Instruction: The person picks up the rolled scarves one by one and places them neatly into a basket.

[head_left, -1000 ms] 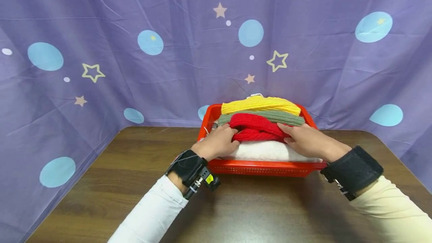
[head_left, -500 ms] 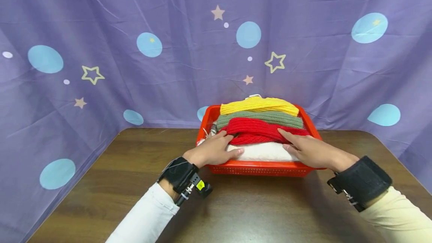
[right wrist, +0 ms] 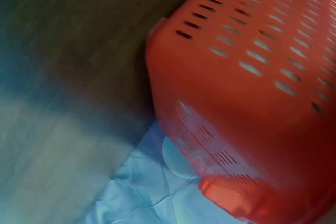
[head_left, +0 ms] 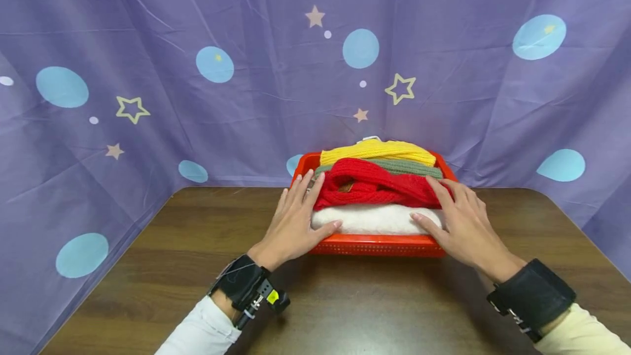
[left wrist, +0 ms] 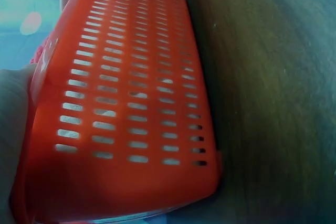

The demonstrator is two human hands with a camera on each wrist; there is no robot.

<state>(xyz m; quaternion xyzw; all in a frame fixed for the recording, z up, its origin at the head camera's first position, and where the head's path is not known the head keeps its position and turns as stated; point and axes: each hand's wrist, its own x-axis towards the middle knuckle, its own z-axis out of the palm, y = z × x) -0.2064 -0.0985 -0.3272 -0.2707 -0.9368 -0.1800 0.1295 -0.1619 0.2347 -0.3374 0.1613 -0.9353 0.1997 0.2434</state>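
A red plastic basket (head_left: 379, 246) holds knitted items in rows. A folded red knit (head_left: 389, 188) with a small brown label lies behind a fluffy white one (head_left: 377, 221). My left hand (head_left: 291, 226) is spread over the basket's left end, thumb above the front rim and fingers beside the red knit. My right hand (head_left: 465, 223) spans the right end, forefinger at the red knit and thumb over the white one. Both hands have their fingers extended. In the left wrist view, the basket's slotted front wall (left wrist: 126, 182) fills the middle; the right wrist view shows a basket corner (right wrist: 210, 87).
Farther back in the basket lie a green ribbed knit (head_left: 404, 167) and a yellow one (head_left: 377, 149), with a white tag behind. The basket stands on a brown wooden table (head_left: 197, 256) before a purple curtain (head_left: 266, 43) patterned with stars and dots.
Both hands have drawn back and outward from the red knit towards the basket's ends, their fingers spreading. The red knit now bulges higher at the left, showing its brown label.
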